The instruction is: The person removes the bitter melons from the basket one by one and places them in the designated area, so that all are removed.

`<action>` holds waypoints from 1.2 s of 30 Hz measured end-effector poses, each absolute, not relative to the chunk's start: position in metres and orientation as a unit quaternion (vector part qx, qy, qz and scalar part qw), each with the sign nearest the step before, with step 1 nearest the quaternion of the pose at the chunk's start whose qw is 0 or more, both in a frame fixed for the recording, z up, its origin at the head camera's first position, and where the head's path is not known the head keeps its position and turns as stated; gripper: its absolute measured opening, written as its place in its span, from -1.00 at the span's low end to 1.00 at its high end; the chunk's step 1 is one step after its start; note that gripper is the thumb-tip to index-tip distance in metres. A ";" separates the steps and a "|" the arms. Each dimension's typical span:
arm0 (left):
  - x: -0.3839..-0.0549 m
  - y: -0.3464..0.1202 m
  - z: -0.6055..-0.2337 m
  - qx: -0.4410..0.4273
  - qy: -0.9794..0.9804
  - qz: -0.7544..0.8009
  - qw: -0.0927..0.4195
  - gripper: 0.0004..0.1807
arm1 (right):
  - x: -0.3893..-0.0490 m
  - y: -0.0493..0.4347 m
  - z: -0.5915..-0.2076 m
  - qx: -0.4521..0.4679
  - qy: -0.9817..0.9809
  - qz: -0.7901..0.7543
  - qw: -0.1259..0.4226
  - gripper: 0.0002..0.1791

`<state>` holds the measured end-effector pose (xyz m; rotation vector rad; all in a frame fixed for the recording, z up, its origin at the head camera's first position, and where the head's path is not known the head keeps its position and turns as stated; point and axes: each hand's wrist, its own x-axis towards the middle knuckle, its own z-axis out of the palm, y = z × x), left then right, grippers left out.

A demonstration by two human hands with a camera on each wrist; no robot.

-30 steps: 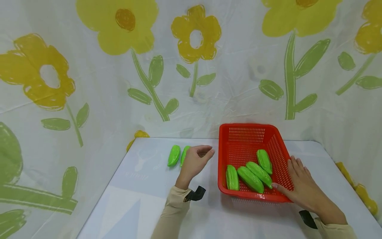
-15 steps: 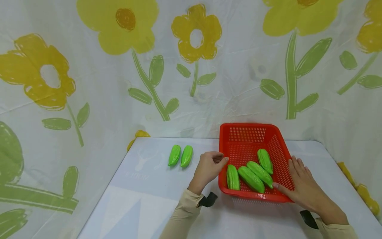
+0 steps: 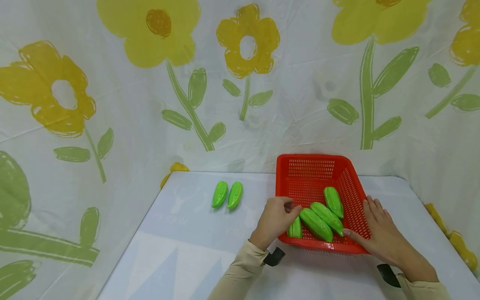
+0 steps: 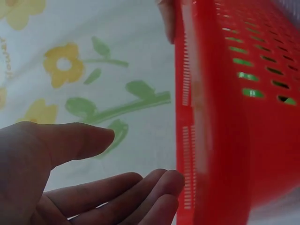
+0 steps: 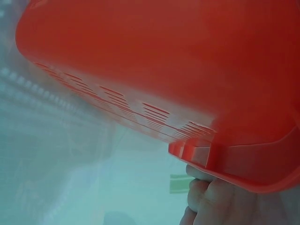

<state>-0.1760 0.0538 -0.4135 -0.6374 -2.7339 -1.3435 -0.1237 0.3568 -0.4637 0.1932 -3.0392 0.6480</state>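
My left hand (image 3: 273, 221) hovers over the left rim of a red plastic basket (image 3: 279, 175). Its thumb and fingers stand apart with nothing between them, as the left wrist view shows. Below its fingertips lies a green ridged vegetable (image 3: 294, 230), partly covered by the hand. Several such long, bright green vegetables (image 3: 316, 225) fill the front part of the basket. My right hand (image 3: 386, 233) rests on the right rim with fingers straight, the thumb reaching over the front right corner. In the right wrist view its fingers (image 5: 211, 201) lie along the basket's edge.
Two more green vegetables (image 3: 220, 194) lie side by side on the white table (image 3: 187, 233), left of the basket. Behind the table hangs a white curtain (image 3: 300, 83) printed with yellow flowers.
My left hand has moved right and toward me, from beside the two loose vegetables to above the basket's left side. The right hand has stayed on the right rim.
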 end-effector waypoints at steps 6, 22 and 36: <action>-0.173 0.065 -0.416 -0.223 -0.893 -0.391 0.022 -0.77 | -0.124 0.357 -0.463 0.062 -0.976 0.210 0.012 0.37; -0.168 0.091 -0.431 -0.206 -0.954 -0.203 0.079 -0.51 | -0.125 0.359 -0.466 0.064 -0.974 0.218 0.013 0.37; -0.171 0.108 -0.438 -0.176 -0.981 -0.051 0.058 -0.86 | -0.125 0.358 -0.463 0.062 -0.972 0.227 0.002 0.35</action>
